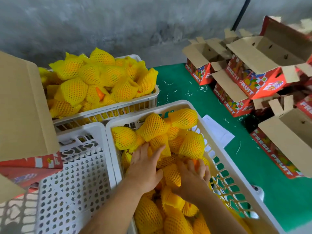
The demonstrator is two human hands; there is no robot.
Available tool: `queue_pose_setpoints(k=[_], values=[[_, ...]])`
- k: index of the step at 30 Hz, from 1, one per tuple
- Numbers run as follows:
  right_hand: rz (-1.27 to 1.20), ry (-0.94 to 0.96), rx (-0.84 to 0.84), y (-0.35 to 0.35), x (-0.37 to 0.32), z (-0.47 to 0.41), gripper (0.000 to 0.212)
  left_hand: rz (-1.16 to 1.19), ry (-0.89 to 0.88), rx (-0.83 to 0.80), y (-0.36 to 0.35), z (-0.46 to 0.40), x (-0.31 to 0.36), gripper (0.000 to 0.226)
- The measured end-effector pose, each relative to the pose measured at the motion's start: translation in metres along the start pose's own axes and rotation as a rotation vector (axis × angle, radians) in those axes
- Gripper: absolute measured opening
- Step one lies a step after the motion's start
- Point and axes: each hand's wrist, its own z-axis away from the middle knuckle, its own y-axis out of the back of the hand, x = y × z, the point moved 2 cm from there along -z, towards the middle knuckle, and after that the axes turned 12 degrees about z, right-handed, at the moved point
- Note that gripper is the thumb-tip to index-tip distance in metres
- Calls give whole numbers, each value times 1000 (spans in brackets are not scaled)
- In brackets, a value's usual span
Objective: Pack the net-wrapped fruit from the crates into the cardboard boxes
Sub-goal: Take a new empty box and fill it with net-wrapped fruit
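- I see both hands down in the near white crate (224, 159), among the net-wrapped fruit (191, 146) heaped inside it.
- My left hand (145, 168) lies on the pile with its fingers (158, 152) curled over the yellow foam net of one fruit, grasping it.
- My right hand (190, 178) sits just right of the left, fingers bent round another netted fruit; a patch of bare orange skin (195, 163) shows between the fingertips.
- A second white crate (128, 107), farther off and to the left, is piled high with more netted fruit (94, 81), well above its rim.
- An upturned perforated crate (74, 174) sits at near left, touching the crate I am working in.
- At far left an open cardboard box (23, 105) stands with its brown flap raised and a red printed side below; I cannot see into it.
- On the right, a green table (182, 85) carries a cluster of red "FRESH FRUIT" boxes (253, 81), flaps open, some stacked on others.
- A white paper sheet (217, 130) lies on the green surface just beside the near crate.
- Small white shreds (189, 93) are scattered across the table.
- A grey concrete wall (101, 22) runs behind everything.
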Motion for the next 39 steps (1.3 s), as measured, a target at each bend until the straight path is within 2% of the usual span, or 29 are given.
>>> queue_pose_setpoints(k=[3, 6, 8, 10, 11, 13, 15, 16, 17, 19, 20, 22, 23, 24, 26, 27, 29, 31, 33, 36, 39], values=[[85, -80, 167, 9, -2, 6, 90, 10, 13, -14, 0, 0, -3, 92], [154, -99, 279, 9, -7, 15, 93, 36, 72, -11, 1, 2, -2, 104], [101, -76, 330, 11, -10, 20, 90, 122, 145, 84, 6, 5, 3, 108], [-39, -96, 382, 20, -11, 26, 79, 206, 108, 226, 11, 13, 11, 96], [-189, -127, 398, 27, -12, 29, 74, 290, 88, 277, 13, 19, 16, 85], [-681, -162, 312, 40, -17, 33, 69, 668, 145, 260, 13, 32, 30, 78], [-1167, -122, 166, 45, -31, 40, 78, 1202, 348, 102, 8, 46, 47, 83], [-1268, -86, 92, 47, -41, 44, 85, 1401, 406, 46, 5, 52, 52, 79], [-1267, -50, 34, 49, -52, 49, 88, 1526, 412, 54, 4, 55, 53, 73], [-1175, 45, 44, 55, -68, 52, 90, 1650, 393, 187, 8, 62, 48, 75], [-1126, 78, 145, 62, -72, 49, 81, 1694, 399, 253, 12, 66, 45, 83], [-931, 95, 480, 82, -73, 30, 50, 1747, 400, 341, 21, 72, 39, 90], [-733, 106, 578, 94, -75, 15, 50, 1767, 395, 373, 25, 75, 36, 87], [-487, 153, 595, 106, -78, -2, 62, 1784, 391, 397, 28, 78, 33, 80], [68, 245, 499, 113, -85, -35, 82, 1815, 408, 409, 34, 87, 30, 77], [283, 266, 487, 111, -88, -47, 85, 1819, 423, 412, 35, 92, 27, 83], [512, 252, 523, 109, -92, -65, 81, 1823, 421, 409, 39, 101, 24, 85], [545, 225, 519, 108, -95, -76, 78, 1804, 368, 377, 43, 108, 22, 75], [473, 214, 464, 112, -100, -79, 81, 1787, 363, 382, 47, 115, 19, 72], [453, 186, 538, 118, -97, -71, 78, 1774, 370, 406, 53, 127, 13, 71], [454, 120, 484, 128, -83, -58, 92, 1770, 392, 421, 58, 138, 9, 69]])
